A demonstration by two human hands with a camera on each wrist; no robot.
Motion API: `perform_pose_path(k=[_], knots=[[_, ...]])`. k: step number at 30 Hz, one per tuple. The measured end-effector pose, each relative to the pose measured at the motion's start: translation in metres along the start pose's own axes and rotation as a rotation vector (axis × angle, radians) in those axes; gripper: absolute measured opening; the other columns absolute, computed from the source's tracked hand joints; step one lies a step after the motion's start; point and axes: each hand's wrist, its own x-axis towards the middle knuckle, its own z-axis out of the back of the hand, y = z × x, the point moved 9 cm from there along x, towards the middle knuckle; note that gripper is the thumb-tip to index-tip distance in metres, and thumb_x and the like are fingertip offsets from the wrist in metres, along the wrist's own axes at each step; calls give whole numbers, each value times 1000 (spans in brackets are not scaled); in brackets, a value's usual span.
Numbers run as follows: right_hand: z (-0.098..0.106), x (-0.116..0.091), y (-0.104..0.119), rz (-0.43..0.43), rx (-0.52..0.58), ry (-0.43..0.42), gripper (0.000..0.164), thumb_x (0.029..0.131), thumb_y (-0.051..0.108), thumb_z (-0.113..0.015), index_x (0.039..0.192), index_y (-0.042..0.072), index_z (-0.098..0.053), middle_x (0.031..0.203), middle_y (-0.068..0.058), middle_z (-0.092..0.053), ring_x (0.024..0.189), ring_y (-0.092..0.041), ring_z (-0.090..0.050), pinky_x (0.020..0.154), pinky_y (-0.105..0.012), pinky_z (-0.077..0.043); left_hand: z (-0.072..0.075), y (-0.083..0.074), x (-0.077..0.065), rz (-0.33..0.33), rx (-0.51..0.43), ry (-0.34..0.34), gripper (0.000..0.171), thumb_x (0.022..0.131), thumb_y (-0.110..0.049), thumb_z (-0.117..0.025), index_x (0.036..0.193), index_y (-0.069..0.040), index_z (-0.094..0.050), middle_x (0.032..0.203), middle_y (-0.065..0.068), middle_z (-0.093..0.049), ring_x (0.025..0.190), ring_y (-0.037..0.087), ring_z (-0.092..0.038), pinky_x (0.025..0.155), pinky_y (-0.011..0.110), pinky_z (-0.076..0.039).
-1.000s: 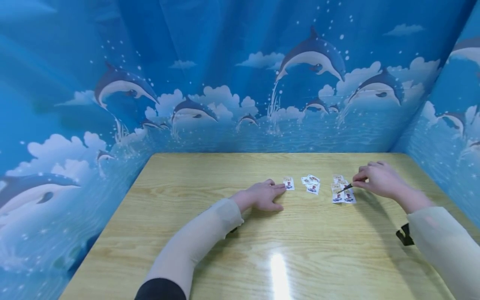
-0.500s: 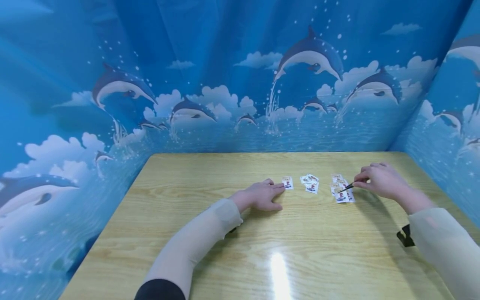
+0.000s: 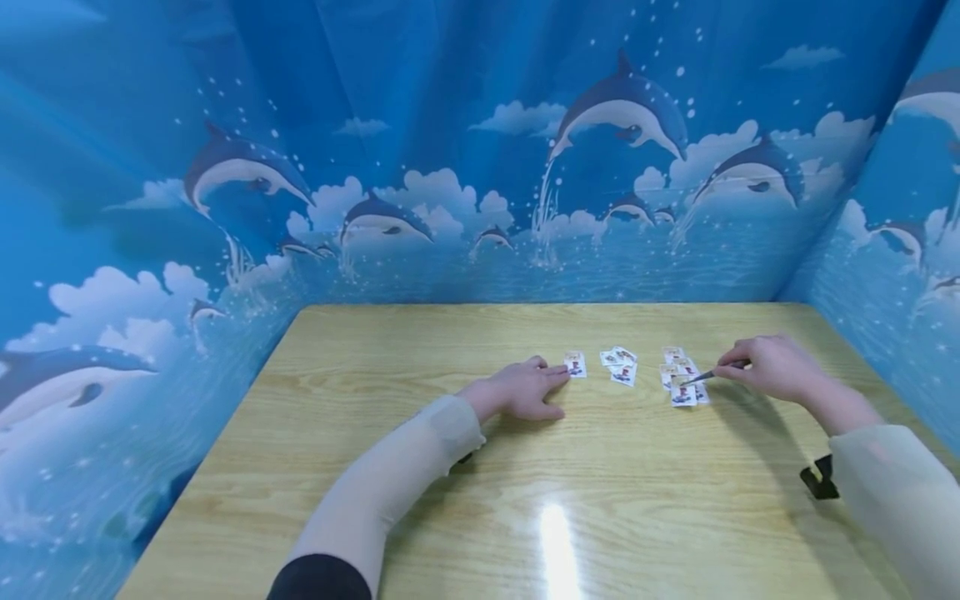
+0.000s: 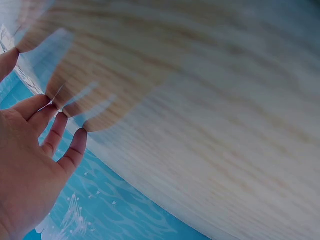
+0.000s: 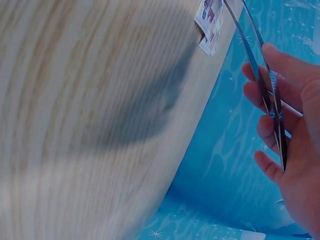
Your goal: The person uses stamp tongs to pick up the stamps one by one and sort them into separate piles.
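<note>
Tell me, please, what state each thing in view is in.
Leftmost card: lying flat.
Left hand: fingers extended, tips at that card's edge.
Middle cards: partly overlapping.
Rightmost cards: clustered, overlapping.
Tweezers: held, prongs apart in the right wrist view.
Right hand: gripping them.
Dolphin backdrop: hanging, creased.

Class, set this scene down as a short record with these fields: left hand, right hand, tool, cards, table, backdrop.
Left hand: fingertips at the left card's edge
Right hand: holds tweezers
Tool: tweezers, prongs apart; tips appear over the right cards, contact unclear
Cards: a single left card, overlapping middle cards, and overlapping right cards
Table: pale wood grain
Backdrop: blue, printed with dolphins and clouds
</note>
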Motion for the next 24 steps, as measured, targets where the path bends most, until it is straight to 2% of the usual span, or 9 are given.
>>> perform_pose_path(k=[9, 18, 24], knots=[[-1, 3, 0, -14, -20, -12, 23, 90, 31, -69, 95, 9, -77, 87, -1, -69, 79, -29, -65, 82, -60, -41, 1, -1, 2, -5, 1, -1, 71, 98, -54, -45, 156, -21, -21, 160, -8, -18, 140, 19, -25, 110, 33, -30], [-6, -8, -17, -101, 73, 31, 37, 93, 36, -65, 101, 2, -75, 99, -18, -70, 90, -40, -63, 77, -56, -48, 0, -3, 0, -11, 7, -6, 72, 98, -55, -45, 156, -21, -21, 160, -8, -18, 140, 18, -26, 110, 33, -30], [-8, -7, -16, -115, 86, 46, 40, 92, 42, -65, 102, 5, -75, 98, -15, -71, 88, -37, -64, 75, -54, -49, 1, 0, -1, -4, -6, -9, 72, 97, -55, -46, 156, -21, -22, 160, -9, -18, 140, 18, -25, 109, 34, -31]])
